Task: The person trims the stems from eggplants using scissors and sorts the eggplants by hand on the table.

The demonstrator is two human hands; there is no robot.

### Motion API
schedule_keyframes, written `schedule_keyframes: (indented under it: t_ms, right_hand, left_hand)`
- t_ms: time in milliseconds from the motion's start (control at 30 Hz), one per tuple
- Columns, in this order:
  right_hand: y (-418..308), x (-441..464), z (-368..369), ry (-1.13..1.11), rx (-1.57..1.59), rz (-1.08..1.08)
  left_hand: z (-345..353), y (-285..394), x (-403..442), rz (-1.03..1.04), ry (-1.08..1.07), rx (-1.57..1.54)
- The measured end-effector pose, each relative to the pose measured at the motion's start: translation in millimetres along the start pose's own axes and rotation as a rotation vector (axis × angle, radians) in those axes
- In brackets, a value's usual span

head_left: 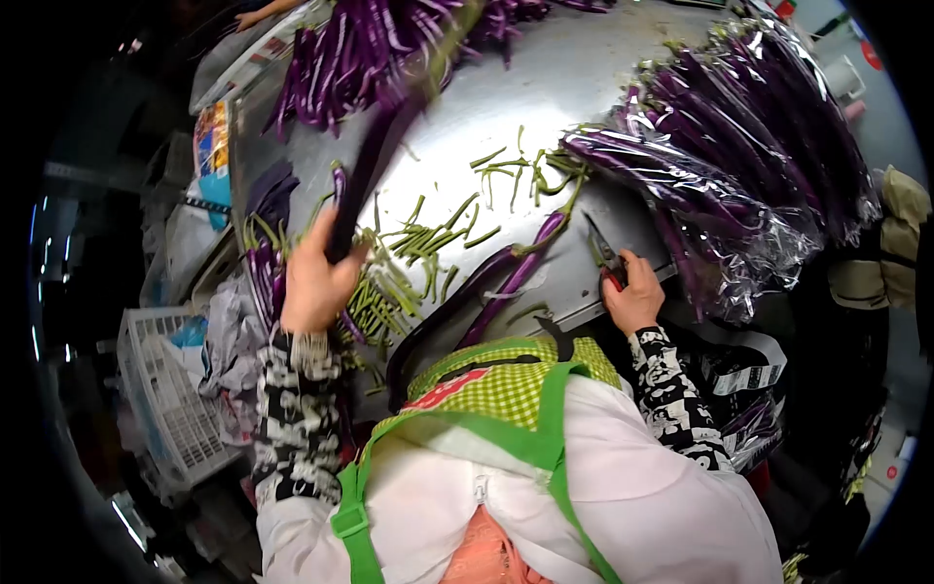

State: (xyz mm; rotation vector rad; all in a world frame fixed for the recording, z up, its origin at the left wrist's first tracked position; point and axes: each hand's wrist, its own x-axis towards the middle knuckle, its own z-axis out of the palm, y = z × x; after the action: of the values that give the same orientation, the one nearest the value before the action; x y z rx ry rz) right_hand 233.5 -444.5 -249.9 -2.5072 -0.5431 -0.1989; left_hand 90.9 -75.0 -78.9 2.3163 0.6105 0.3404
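My left hand (316,277) grips the lower end of a long purple eggplant (368,170), which stands up and away from me and is smeared by motion. My right hand (637,295) is closed round the red handles of a pair of scissors (600,243), blades pointing away from me over the metal table (506,92). Two loose eggplants (465,295) lie between my hands, close to my apron. Cut green stems (418,238) are scattered over the tabletop, thickest beside my left hand.
At the far side lies a big heap of eggplants (331,63). Eggplants in clear plastic bags (725,146) are piled at the right. Left of the table stands a white plastic basket (180,409) beside grey cloth (233,336). Another person's hand (248,19) shows at the top left.
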Motion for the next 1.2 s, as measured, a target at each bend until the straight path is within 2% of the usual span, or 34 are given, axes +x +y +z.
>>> schedule_keyframes:
  t_ms: [100, 167, 200, 267, 333, 400, 467, 633, 733, 800, 867, 933, 967, 1000, 1067, 1133, 1200]
  right_hand:
    - [4, -2, 0, -0.009, 0.025, 0.013]
    - [5, -3, 2, -0.012, 0.034, 0.027]
    - [6, -2, 2, -0.015, 0.034, 0.021]
    - [4, -1, 0, -0.017, 0.03, 0.004]
    - [0, 1, -5, -0.056, 0.042, 0.032]
    - [4, 1, -4, -0.068, 0.041, 0.025]
    - [7, 1, -5, -0.107, 0.069, 0.037]
    - [8, 0, -10, -0.131, 0.274, 0.044]
    - [5, -4, -10, -0.163, 0.131, -0.02]
    - [7, -6, -8, -0.151, 0.163, -0.005]
    - [10, -3, -9, -0.125, 0.189, 0.007]
    - [16, -3, -15, -0.141, 0.414, 0.168]
    - [21, -4, -17, -0.216, 0.495, 0.319]
    - [21, -5, -22, -0.21, 0.496, 0.327]
    - [19, -5, -35, -0.323, 0.559, 0.523]
    - [15, -10, -34, -0.277, 0.618, 0.484]
    - [2, -13, -36, -0.327, 0.931, 0.635]
  left_hand:
    - [24, -34, -49, -0.074, -0.251, 0.3]
    - [43, -45, -77, -0.166, -0.401, 0.344]
    - [58, -57, -90, -0.174, -0.421, 0.393]
    - [77, -74, -103, -0.062, -0.392, 0.378]
    - [85, -76, -101, -0.064, -0.418, 0.46]
    - [88, -81, -96, -0.068, -0.411, 0.436]
    - [88, -85, -92, -0.164, -0.455, 0.302]
    - [63, -47, -64, -0.189, -0.473, -0.025]
    - [86, -36, -49, -0.149, -0.487, -0.169]
    - [113, -33, -44, -0.231, -0.607, -0.191]
    - [138, -34, -44, -0.242, -0.651, 0.108]
    - [151, -28, -51, -0.151, -0.565, 0.317]
    - [153, -26, -52, -0.144, -0.57, 0.319]
    - [151, -19, -51, -0.124, -0.584, 0.397]
    - [155, -13, -56, -0.115, -0.596, 0.474]
    - [161, -11, -58, -0.094, -0.63, 0.485]
    - [163, -12, -56, -0.101, -0.647, 0.53]
